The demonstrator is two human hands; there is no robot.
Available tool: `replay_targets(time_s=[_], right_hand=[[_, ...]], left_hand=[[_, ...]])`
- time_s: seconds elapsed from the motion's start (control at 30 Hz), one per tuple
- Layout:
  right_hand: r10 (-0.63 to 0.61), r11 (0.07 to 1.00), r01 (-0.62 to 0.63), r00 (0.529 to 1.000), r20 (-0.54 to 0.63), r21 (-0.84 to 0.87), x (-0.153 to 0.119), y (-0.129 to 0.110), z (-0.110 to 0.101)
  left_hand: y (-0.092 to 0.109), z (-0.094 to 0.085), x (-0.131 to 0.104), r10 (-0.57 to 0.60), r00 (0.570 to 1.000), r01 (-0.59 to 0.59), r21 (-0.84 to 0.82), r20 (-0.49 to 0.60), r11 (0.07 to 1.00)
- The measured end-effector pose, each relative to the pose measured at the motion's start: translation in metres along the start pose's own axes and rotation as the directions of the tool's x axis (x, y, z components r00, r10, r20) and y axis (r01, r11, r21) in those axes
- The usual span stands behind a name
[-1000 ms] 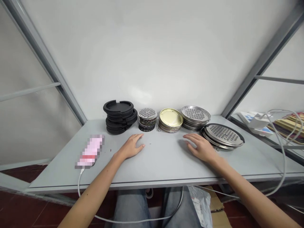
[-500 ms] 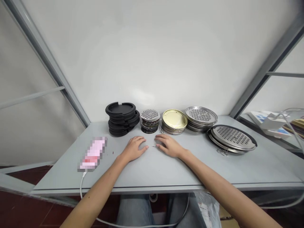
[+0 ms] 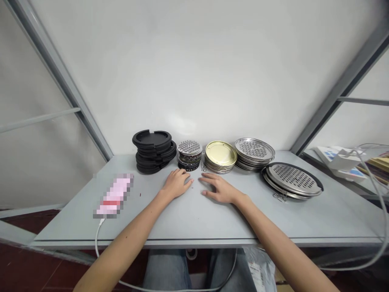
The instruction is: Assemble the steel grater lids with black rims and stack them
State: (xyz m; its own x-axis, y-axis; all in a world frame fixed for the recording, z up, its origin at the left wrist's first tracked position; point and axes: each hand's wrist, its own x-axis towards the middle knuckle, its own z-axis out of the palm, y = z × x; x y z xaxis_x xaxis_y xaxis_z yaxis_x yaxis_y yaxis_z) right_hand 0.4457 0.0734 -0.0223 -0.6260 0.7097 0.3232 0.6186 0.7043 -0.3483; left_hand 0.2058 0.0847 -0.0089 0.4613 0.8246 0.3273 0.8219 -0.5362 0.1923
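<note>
Two-handed, reaches over the bench (image 3: 200, 219) around the frame's lower centre and grips nothing. At centre-left, has the left hand (image 3: 176, 183) palm down, fingers loosely spread, thumb apart, just in front of the small graters (image 3: 190, 147); cannot tell whether touching them. Right of centre, has the right hand (image 3: 221, 190) with fingers partly open and unloaded, just in front of the gold lids (image 3: 221, 153).

Shows the black rings (image 3: 153, 138) stacked unevenly at centre-left, the silver graters (image 3: 254, 149) right of centre, and the large graters (image 3: 293, 178) farther right, with wire clips (image 3: 281, 198) at the front edge.

Could topple the black rings with a sideways knock, given the offset layers. Could scatter the small graters with a careless push of the left fingers. Could drag the phone (image 3: 114, 195), at left, by snagging its cable (image 3: 96, 240), which passes beneath the left forearm.
</note>
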Motion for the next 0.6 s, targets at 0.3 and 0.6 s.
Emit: replay_targets(time_s=[0.3, 0.6], right_hand=[[0.037, 0.999, -0.037, 0.999, 0.015, -0.034, 0.003, -0.004, 0.003], [0.057, 0.998, -0.057, 0.998, 0.008, -0.002, 0.001, -0.003, 0.009]], left_hand=[[-0.002, 0.003, -0.013, 0.027, 0.997, -0.041, -0.207, -0.067, 0.978], [-0.011, 0.001, -0.009, -0.011, 0.994, -0.026, -0.322, -0.113, 0.946]])
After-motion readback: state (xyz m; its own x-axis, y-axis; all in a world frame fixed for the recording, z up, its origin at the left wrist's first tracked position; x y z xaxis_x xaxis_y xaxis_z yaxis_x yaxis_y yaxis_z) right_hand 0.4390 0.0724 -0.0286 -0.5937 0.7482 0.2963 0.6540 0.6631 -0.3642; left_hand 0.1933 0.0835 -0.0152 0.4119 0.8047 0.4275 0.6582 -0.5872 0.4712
